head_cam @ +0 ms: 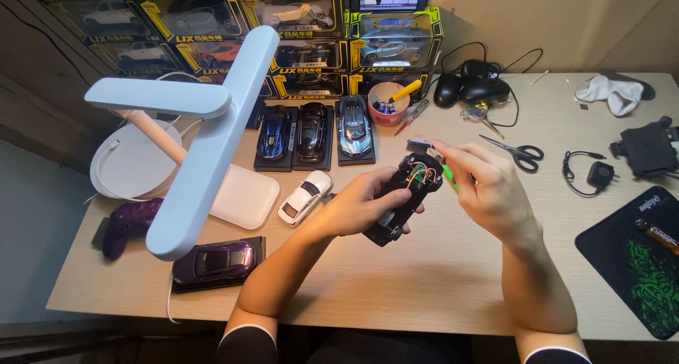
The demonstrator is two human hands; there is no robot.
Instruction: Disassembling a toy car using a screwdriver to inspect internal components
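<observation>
— What's hard to see from here?

— The green-handled tool (pixel 448 173) in the right hand (pixel 488 191). The fingers are pinched round it, so only a sliver of green shows, plus a dark bristled tip (pixel 419 145) at about 11 o'clock of that hand. I can't tell for certain what it is. The white lamp (pixel 205 134) also hides part of the purple object (pixel 131 222) at the surface's left edge.

— And the left hand (pixel 357 208)?

— Closed around the black model car chassis (pixel 403 194), held just above the middle of the surface (pixel 438 279), its open side up with coloured wires (pixel 421 174) showing.

— Any containers?

— A pink cup (pixel 388 104) at 12 o'clock of the hands, with a yellow-handled tool (pixel 404 91) sticking out. Boxed model cars (pixel 311 32) are stacked against the wall behind it.

— The rest of the surface?

— Pale wood. Three display cars (pixel 315 131) in a row, a white car (pixel 305 196) loose beside the left hand, a purple car (pixel 216 259) at 8 o'clock, scissors (pixel 520 152) at 2 o'clock, and a black-and-green mat (pixel 636 265) cut off at the right edge.
</observation>
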